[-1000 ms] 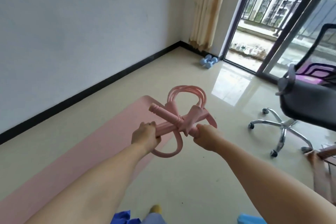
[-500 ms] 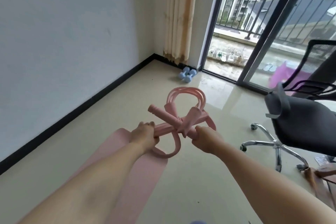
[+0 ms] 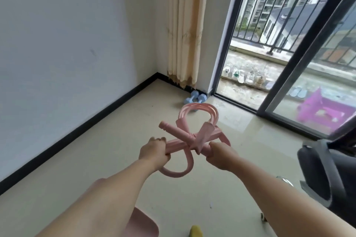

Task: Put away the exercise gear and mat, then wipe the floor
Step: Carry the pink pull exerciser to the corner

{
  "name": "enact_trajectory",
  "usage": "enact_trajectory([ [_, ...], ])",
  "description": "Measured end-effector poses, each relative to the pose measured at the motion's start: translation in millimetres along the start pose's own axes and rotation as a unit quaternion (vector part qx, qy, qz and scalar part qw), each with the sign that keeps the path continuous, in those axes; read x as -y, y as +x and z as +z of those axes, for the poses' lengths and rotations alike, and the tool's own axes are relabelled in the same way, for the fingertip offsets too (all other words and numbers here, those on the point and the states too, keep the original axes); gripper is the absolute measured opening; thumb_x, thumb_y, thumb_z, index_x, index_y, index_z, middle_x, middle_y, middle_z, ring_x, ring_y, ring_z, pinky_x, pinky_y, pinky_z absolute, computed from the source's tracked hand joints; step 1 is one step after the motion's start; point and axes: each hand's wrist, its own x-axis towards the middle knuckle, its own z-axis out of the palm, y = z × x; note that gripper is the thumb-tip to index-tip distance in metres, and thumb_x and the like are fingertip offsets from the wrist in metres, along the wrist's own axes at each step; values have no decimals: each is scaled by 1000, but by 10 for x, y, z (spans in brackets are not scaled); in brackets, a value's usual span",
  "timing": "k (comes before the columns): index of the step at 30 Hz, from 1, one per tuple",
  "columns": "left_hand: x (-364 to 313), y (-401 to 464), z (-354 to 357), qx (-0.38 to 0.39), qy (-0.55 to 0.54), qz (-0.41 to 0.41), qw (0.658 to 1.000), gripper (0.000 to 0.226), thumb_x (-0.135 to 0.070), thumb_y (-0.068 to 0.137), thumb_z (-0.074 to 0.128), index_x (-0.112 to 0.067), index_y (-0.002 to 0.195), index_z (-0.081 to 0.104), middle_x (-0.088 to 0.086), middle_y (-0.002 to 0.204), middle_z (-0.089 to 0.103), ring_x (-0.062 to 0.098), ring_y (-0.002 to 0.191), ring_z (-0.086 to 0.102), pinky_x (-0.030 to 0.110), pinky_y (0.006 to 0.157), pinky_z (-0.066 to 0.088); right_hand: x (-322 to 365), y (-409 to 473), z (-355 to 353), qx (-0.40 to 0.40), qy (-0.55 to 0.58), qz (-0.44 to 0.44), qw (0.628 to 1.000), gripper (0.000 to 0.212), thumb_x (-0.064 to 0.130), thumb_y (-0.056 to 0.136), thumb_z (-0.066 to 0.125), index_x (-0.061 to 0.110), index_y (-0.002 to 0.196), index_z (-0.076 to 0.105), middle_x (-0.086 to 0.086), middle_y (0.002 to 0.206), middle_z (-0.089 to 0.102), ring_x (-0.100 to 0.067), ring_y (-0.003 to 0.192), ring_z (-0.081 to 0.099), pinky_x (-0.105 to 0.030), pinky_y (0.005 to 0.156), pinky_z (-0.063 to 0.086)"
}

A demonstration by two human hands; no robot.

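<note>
A pink pedal resistance puller (image 3: 189, 136) is held out in front of me above the floor, its bars crossed and its rubber tubes looped. My left hand (image 3: 154, 150) grips one bar at its near left end. My right hand (image 3: 219, 155) grips the other bar at its right end. Only a corner of the pink exercise mat (image 3: 142, 223) shows at the bottom, beneath my left forearm. Two light blue dumbbells (image 3: 195, 97) lie on the floor in the far corner by the curtain.
A black office chair (image 3: 327, 175) stands close on the right. A sliding glass door (image 3: 300, 57) opens onto a balcony with shoes and a pink stool (image 3: 325, 110). A beige curtain (image 3: 183, 25) hangs in the corner. The white wall with black skirting runs along the left.
I have moved forward toward the far corner with the puller. The mat has slid back out of view, and the dumbbells and balcony door are nearer. Both hands keep their grip.
</note>
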Motion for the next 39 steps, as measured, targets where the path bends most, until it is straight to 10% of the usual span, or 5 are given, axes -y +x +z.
enact_trajectory([
  [27, 700, 6129, -1435, 114, 112, 8, 987, 28, -35, 86, 48, -19, 108, 52, 2, 111, 61, 24, 108, 55, 33, 80, 45, 234, 5987, -1835, 94, 119, -8, 988, 26, 29, 91, 50, 24, 113, 64, 6, 94, 55, -15, 85, 50, -28, 80, 45],
  [39, 1071, 8948, -888, 253, 106, 24, 961, 36, -37, 90, 50, -15, 119, 47, 2, 123, 54, 23, 120, 43, 35, 86, 44, -126, 8693, -1769, 229, 188, 66, 953, 17, 22, 89, 57, 30, 76, 50, 4, 87, 53, -18, 87, 56, -26, 76, 44],
])
